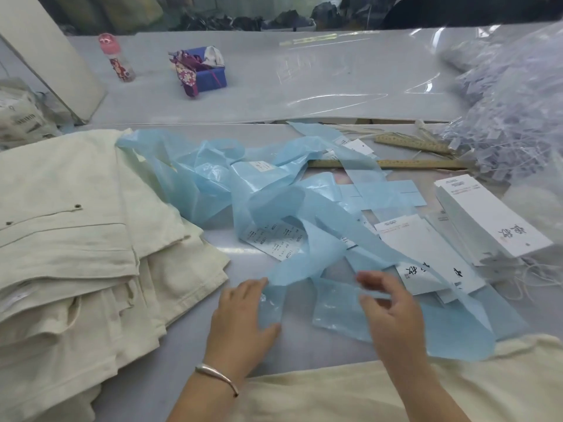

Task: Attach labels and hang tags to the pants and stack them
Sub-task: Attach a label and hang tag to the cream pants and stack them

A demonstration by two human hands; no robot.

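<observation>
Sprawling across the middle of the frame, a tangle of blue backing strips covers much of the grey table and lies over the sticker labels at centre, so only part of that sheet shows. At lower centre the left hand pinches the near end of one strip between thumb and fingers; a silver bangle sits on its wrist. Just right of it, the right hand is motion-blurred — its fingers look curled toward another stretch of strip, though I cannot tell whether they actually grip it.

Stacked cream pants fill the left side of the frame, clear of the strips except at their upper edge. More cream cloth lies along the bottom edge. White hang tags are piled at right, some half buried under blue strip, with loose string beside them. Two wooden rulers lie above them, and a heap of clear plastic fasteners crowds the upper right. Far back at upper left stand a pink bottle and a blue box.
</observation>
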